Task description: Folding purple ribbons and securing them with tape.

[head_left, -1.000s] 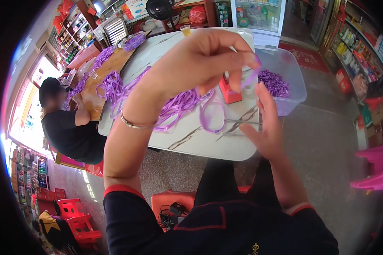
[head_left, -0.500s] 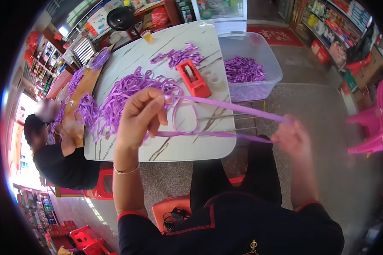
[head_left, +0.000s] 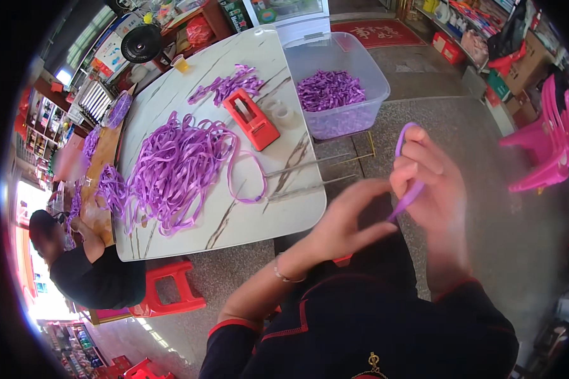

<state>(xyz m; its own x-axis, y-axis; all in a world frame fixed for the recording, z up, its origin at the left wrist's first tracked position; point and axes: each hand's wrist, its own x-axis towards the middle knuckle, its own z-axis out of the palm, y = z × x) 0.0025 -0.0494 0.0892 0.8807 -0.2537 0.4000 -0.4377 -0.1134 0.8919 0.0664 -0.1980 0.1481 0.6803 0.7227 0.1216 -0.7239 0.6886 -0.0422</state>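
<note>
A flat purple ribbon (head_left: pixel 409 198) is looped in my right hand (head_left: pixel 431 177), its fingers curled around it beyond the table's right edge. Beside it, my left hand (head_left: pixel 351 218) has its thumb and fingers apart, the thumb tip close to the ribbon's lower end. Whether the left fingertips touch the right hand is hard to tell. A big tangle of purple ribbon loops (head_left: pixel 177 167) lies on the marble-patterned table (head_left: pixel 291 218), with one loop (head_left: pixel 246 199) spread at its right side. Behind it stands a red tape dispenser (head_left: pixel 251 120).
A clear plastic bin (head_left: pixel 376 110) with folded purple ribbons stands right of the table. More ribbon pieces (head_left: pixel 227 85), tape rolls (head_left: pixel 279 112) and a cup (head_left: pixel 180 64) are on the tabletop. Another person (head_left: pixel 95 271) sits at the left. Pink chairs (head_left: pixel 550 142) stand at the right.
My left hand has left the stretched ribbon over the table and moved right, beside my right hand. The ribbon is now gathered at the right hand. The view has shifted to the right.
</note>
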